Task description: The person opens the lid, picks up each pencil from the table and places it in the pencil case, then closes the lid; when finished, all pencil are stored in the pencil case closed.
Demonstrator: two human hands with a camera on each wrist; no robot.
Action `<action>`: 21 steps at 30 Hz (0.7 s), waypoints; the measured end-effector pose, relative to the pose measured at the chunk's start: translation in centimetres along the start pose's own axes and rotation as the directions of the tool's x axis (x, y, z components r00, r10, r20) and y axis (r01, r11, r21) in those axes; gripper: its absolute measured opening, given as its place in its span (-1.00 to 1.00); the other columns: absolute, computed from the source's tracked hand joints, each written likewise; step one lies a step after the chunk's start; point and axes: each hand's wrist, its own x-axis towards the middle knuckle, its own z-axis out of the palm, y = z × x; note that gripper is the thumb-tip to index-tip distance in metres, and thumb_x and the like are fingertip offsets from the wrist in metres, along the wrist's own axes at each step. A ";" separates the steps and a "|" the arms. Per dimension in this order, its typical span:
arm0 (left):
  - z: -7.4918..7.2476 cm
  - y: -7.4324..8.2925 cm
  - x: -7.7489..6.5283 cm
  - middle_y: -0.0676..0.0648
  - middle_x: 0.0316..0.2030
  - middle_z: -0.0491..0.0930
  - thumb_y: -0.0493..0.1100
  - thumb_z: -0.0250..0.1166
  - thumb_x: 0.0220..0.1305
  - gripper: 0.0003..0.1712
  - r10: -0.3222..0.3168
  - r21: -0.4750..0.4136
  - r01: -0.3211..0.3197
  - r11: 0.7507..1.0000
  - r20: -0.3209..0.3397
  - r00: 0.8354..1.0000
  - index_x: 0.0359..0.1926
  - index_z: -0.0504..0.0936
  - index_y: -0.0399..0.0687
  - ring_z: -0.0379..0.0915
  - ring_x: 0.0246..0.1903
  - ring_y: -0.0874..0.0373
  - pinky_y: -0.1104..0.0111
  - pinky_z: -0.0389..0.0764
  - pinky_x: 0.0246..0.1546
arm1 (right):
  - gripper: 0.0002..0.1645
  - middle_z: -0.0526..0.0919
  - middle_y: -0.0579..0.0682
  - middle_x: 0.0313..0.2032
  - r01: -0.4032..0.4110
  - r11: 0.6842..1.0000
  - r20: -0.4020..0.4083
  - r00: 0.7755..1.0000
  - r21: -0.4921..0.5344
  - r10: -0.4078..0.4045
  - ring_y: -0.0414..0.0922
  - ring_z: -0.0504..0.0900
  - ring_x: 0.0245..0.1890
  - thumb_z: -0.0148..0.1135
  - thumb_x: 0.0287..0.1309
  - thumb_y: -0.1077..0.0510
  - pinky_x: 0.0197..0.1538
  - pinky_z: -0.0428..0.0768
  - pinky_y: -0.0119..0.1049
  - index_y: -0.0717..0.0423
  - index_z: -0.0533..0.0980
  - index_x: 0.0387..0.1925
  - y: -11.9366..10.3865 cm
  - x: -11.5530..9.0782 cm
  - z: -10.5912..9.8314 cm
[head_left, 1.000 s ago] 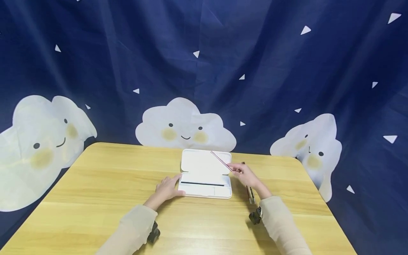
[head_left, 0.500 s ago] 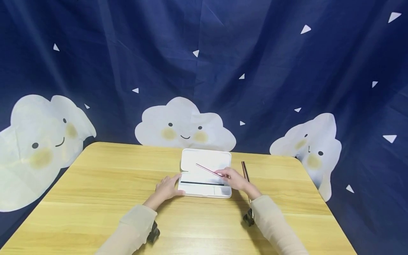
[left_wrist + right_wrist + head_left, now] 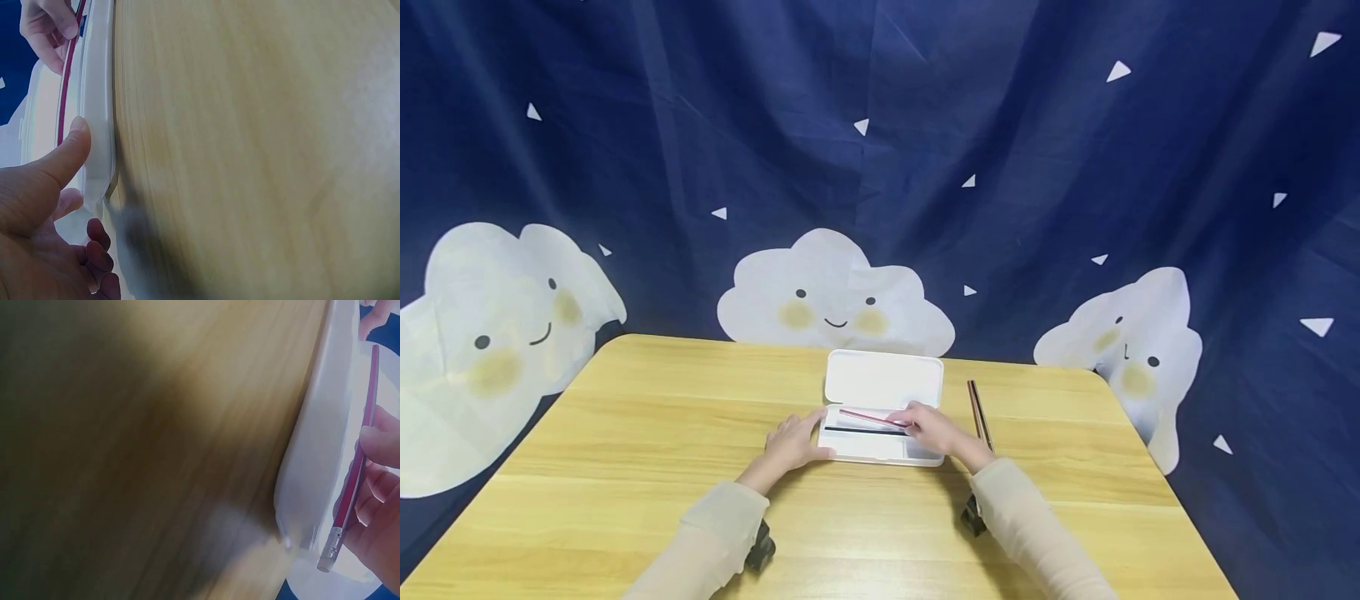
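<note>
– On the counter [image 3: 700,400], head view?
– One white pencil case [image 3: 883,379], opened out. Left hand [image 3: 792,442] spread at its left end, apparently steadying it; right hand [image 3: 936,429] pinching one red pencil [image 3: 861,415] over the case, near lengthwise, presumably to suit its shape.
– Left wrist adds?
– Thumb [image 3: 74,144] straight against the case.
– Right wrist?
– Metal ferrule [image 3: 335,537] and eraser [image 3: 325,562], indiscernible in the head view.

Bright head view, dimmer wrist views!
Glare bleaches the case [image 3: 880,380], shadows cross the table [image 3: 262,156], right wrist view blurs.
</note>
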 end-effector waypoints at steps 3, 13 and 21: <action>0.0 0.1 0.0 -0.37 0.03 0.37 0.06 0.42 -0.10 -0.15 0.007 0.007 -0.007 1.000 -0.004 1.000 0.24 0.33 -0.04 0.25 0.02 -0.23 -0.05 0.28 -0.12 | -0.61 0.43 -0.02 -0.51 0.016 1.000 0.000 1.000 -0.012 -0.016 -0.21 0.32 -0.47 0.06 0.00 0.48 -0.33 0.39 -0.39 0.21 0.58 -0.13 -0.2 0.3 0.1; -0.1 0.1 0.0 -0.36 0.01 0.37 0.06 0.42 -0.10 -0.14 0.009 0.006 -0.009 1.000 -0.008 1.000 0.25 0.32 -0.03 0.26 0.01 -0.22 -0.02 0.29 -0.14 | -0.62 0.40 -0.08 -0.50 -0.014 0.999 0.033 0.999 -0.035 0.015 -0.23 0.30 -0.47 0.06 0.04 0.46 -0.34 0.37 -0.42 0.15 0.59 -0.12 -0.5 1.2 0.8; 0.0 0.1 -0.2 -0.36 0.02 0.38 0.07 0.42 -0.10 -0.14 0.015 0.004 -0.015 1.000 -0.004 1.000 0.25 0.32 -0.03 0.27 0.00 -0.21 -0.02 0.30 -0.15 | -0.63 0.43 -0.07 -0.50 -0.019 0.997 0.020 1.000 -0.070 0.020 -0.21 0.32 -0.47 0.08 0.05 0.46 -0.35 0.36 -0.41 0.15 0.60 -0.13 -0.4 1.7 1.2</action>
